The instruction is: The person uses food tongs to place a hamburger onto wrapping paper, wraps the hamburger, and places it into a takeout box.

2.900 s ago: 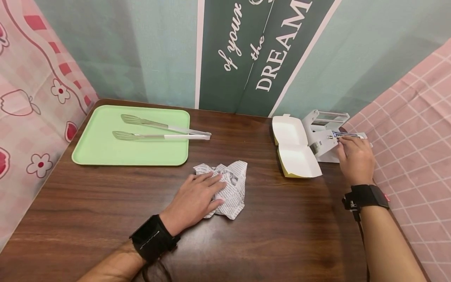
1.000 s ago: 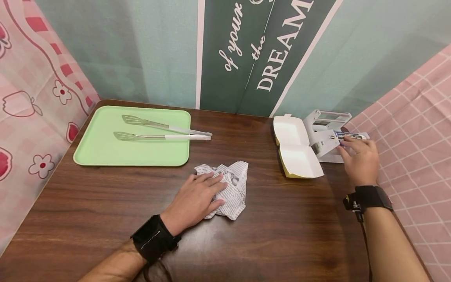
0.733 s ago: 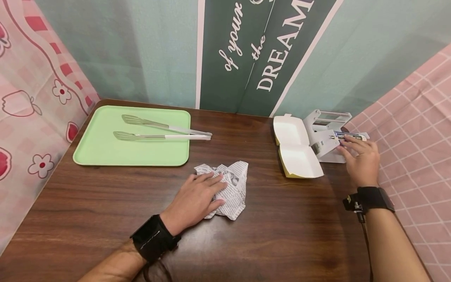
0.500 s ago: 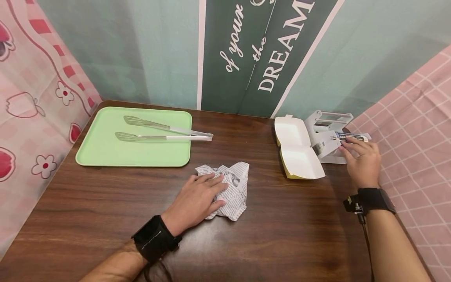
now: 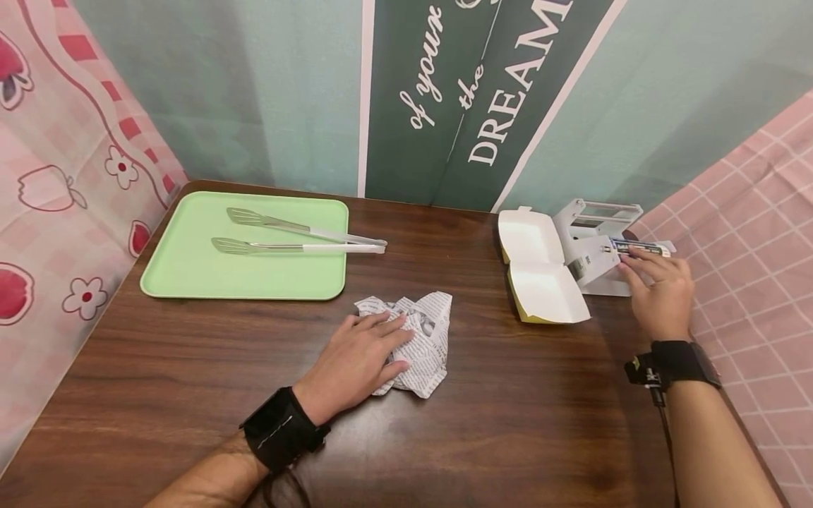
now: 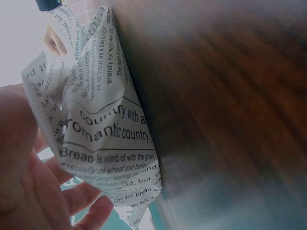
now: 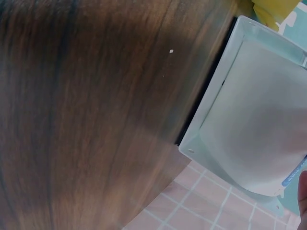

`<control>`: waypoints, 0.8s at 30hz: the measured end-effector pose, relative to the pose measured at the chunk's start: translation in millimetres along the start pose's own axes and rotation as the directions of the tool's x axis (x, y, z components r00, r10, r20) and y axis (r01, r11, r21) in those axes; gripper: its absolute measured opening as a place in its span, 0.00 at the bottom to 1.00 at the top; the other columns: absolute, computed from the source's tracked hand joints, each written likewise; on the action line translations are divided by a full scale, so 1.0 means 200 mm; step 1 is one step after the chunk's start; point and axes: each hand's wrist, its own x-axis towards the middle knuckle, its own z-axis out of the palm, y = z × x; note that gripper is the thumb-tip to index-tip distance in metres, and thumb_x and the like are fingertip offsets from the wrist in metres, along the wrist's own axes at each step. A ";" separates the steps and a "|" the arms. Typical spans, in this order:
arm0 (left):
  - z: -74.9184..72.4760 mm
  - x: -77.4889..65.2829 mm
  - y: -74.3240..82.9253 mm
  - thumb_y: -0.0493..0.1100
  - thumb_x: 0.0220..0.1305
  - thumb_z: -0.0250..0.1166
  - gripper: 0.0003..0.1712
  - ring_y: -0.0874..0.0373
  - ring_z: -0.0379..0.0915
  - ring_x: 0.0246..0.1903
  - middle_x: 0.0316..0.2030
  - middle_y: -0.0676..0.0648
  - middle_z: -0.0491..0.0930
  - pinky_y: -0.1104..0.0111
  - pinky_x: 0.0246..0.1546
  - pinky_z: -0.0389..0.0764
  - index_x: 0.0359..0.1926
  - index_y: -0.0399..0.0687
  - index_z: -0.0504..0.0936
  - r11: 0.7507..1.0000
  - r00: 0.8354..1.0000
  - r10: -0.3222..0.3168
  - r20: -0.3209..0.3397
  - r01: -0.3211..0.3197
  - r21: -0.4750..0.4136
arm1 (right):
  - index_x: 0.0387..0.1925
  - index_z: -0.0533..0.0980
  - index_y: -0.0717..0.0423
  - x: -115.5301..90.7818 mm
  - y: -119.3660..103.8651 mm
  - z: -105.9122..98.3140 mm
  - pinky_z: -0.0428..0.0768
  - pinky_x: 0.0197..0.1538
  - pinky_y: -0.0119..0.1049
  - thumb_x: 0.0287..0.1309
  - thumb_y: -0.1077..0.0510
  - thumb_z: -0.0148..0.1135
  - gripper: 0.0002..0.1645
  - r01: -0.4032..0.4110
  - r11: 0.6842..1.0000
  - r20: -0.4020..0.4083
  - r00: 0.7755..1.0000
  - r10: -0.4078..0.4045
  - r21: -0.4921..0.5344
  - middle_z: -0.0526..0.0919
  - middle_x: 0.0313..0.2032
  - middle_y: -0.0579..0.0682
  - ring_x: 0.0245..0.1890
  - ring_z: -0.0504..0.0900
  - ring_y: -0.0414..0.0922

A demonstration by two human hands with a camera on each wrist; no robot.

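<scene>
Well — hand (image 5: 356,360) on paper (image 5: 424,360), tongs (image 5: 327,248) on tray (image 5: 254,280)

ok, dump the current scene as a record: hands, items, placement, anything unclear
left hand: rests on printed paper
right hand: at blue-and-white piece on white stand
printed paper: crumpled, on table, in front of and right of tray
tray: green, back left
tongs: lie on tray, handle end past its right edge
box: open, white inside, yellow outside, left of white stand
unclear: what blue-and-white piece is; whether right hand grips it
</scene>
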 end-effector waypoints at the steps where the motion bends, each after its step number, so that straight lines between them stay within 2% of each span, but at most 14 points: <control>1: 0.00 0.00 0.00 0.59 0.71 0.61 0.26 0.48 0.70 0.68 0.68 0.50 0.75 0.47 0.61 0.70 0.66 0.58 0.78 1.000 1.000 0.001 -0.001 -0.001 0.000 | 0.38 0.86 0.70 0.00 0.00 0.00 0.55 0.51 0.22 0.50 0.72 0.74 0.11 -0.003 1.000 0.006 1.000 0.003 0.001 0.87 0.46 0.67 0.45 0.77 0.66; 8: -0.01 0.00 0.00 0.59 0.71 0.62 0.26 0.48 0.70 0.68 0.69 0.50 0.75 0.46 0.62 0.70 0.66 0.58 0.79 1.000 1.000 -0.003 0.002 0.003 -0.004 | 0.39 0.86 0.71 0.01 -0.02 -0.02 0.56 0.49 0.25 0.52 0.72 0.72 0.10 -0.017 1.000 0.044 0.999 0.017 -0.004 0.86 0.47 0.68 0.45 0.75 0.64; 9: -0.01 0.00 0.00 0.58 0.71 0.62 0.26 0.48 0.70 0.68 0.69 0.50 0.75 0.45 0.62 0.70 0.66 0.58 0.79 1.000 1.000 -0.003 0.003 0.003 -0.007 | 0.39 0.86 0.71 0.01 -0.03 -0.02 0.56 0.49 0.25 0.52 0.72 0.72 0.10 -0.019 1.000 0.046 0.999 0.019 -0.003 0.86 0.47 0.68 0.44 0.75 0.61; 13: -0.01 0.00 0.00 0.58 0.70 0.62 0.26 0.48 0.71 0.68 0.68 0.50 0.75 0.44 0.63 0.70 0.65 0.57 0.79 1.000 1.000 -0.003 0.004 0.003 -0.014 | 0.38 0.86 0.71 0.01 -0.03 -0.03 0.56 0.49 0.23 0.53 0.71 0.72 0.09 -0.040 0.999 0.038 0.998 0.040 -0.002 0.87 0.47 0.67 0.42 0.71 0.39; 14: -0.01 0.00 0.00 0.58 0.70 0.62 0.26 0.48 0.71 0.68 0.68 0.50 0.75 0.44 0.62 0.70 0.66 0.57 0.79 1.000 1.000 -0.003 0.004 0.003 -0.014 | 0.38 0.86 0.71 0.01 -0.03 -0.03 0.56 0.49 0.22 0.54 0.71 0.71 0.08 -0.043 0.999 0.032 0.999 0.044 -0.004 0.87 0.47 0.67 0.42 0.70 0.37; 16: -0.01 0.00 0.00 0.58 0.70 0.62 0.26 0.48 0.70 0.68 0.68 0.50 0.75 0.45 0.62 0.70 0.66 0.57 0.79 1.000 1.000 -0.003 0.005 0.003 -0.016 | 0.38 0.86 0.71 0.01 -0.04 -0.03 0.55 0.48 0.21 0.56 0.71 0.70 0.07 -0.052 0.999 0.021 0.998 0.053 -0.012 0.87 0.47 0.66 0.41 0.72 0.39; 19: -0.01 0.00 0.00 0.58 0.70 0.62 0.26 0.48 0.70 0.68 0.68 0.50 0.75 0.45 0.62 0.70 0.66 0.58 0.79 1.000 1.000 -0.004 0.007 0.004 -0.016 | 0.41 0.85 0.72 0.01 -0.05 -0.03 0.57 0.48 0.23 0.60 0.69 0.67 0.09 -0.068 0.997 0.013 0.998 0.069 -0.039 0.87 0.46 0.67 0.41 0.76 0.56; 21: -0.01 0.00 0.01 0.58 0.70 0.62 0.26 0.48 0.70 0.68 0.69 0.50 0.75 0.45 0.62 0.70 0.66 0.57 0.79 1.000 1.000 -0.006 0.007 0.006 -0.018 | 0.43 0.83 0.73 0.02 -0.06 -0.03 0.61 0.47 0.30 0.64 0.67 0.65 0.11 -0.091 0.994 0.018 0.996 0.092 -0.054 0.87 0.45 0.68 0.44 0.75 0.64; 24: -0.01 0.00 0.01 0.58 0.70 0.62 0.26 0.47 0.71 0.68 0.69 0.50 0.75 0.45 0.62 0.70 0.65 0.57 0.79 1.000 1.000 -0.006 0.004 0.006 -0.020 | 0.47 0.81 0.74 0.03 -0.08 -0.02 0.65 0.48 0.47 0.69 0.63 0.59 0.15 -0.143 0.987 0.024 0.989 0.145 -0.078 0.85 0.44 0.71 0.46 0.74 0.66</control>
